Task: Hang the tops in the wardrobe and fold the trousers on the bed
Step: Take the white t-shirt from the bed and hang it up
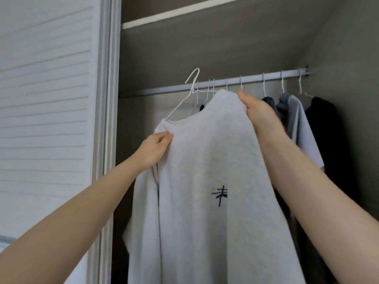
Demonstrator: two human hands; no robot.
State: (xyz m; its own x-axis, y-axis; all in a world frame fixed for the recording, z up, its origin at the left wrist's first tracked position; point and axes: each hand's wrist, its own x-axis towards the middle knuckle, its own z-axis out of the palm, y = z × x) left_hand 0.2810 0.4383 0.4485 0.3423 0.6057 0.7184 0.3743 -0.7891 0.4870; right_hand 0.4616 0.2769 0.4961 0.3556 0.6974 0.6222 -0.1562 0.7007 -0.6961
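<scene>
A light grey top (pixel 215 171) with a small dark emblem hangs from a white wire hanger (pixel 189 93) in front of the open wardrobe. The hanger tilts, its hook standing just above and in front of the rail (pixel 250 79), and I cannot tell whether it touches the rail. My left hand (pixel 154 149) pinches the fabric at the top's left shoulder, beside the collar. My right hand (pixel 260 113) grips the raised right shoulder of the top. The hanger's right end is hidden under the cloth.
Several white hangers hang along the rail. At the right hang a dark grey top (pixel 269 102), a pale grey top (pixel 301 128) and a black garment (pixel 328 140). A white slatted sliding door (pixel 47 99) stands at the left. A shelf (pixel 184 12) runs above.
</scene>
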